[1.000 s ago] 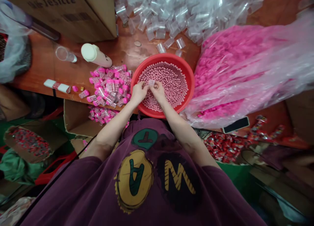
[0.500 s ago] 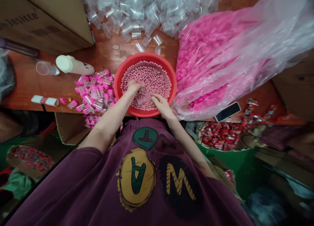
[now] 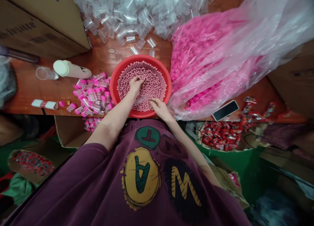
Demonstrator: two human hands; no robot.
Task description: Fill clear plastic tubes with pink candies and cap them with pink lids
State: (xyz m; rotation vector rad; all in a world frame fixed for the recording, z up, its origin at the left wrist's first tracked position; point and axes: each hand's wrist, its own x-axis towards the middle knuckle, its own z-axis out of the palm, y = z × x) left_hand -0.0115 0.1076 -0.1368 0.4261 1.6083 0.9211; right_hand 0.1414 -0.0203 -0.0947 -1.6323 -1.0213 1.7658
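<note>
Head view: your left grip [image 3: 136, 84] and right grip [image 3: 160, 107] rest in the basin's [image 3: 112, 88] beads [image 3: 153, 80], fingertips hidden; clenched or released, I cannot tell.

A cardboard box [image 3: 36, 23] occupies the upper left of the frame. A heap of empty clear tubes [image 3: 137, 10] lies at top centre. A clear bag of pink caps [image 3: 208, 56] fills the upper right. Pink-capped tubes [image 3: 93, 93] are piled left of centre, just below a white bottle [image 3: 71, 69] lying on its side. A phone [image 3: 225, 110] lies at the right, near red wrapped sweets [image 3: 220, 136].
</note>
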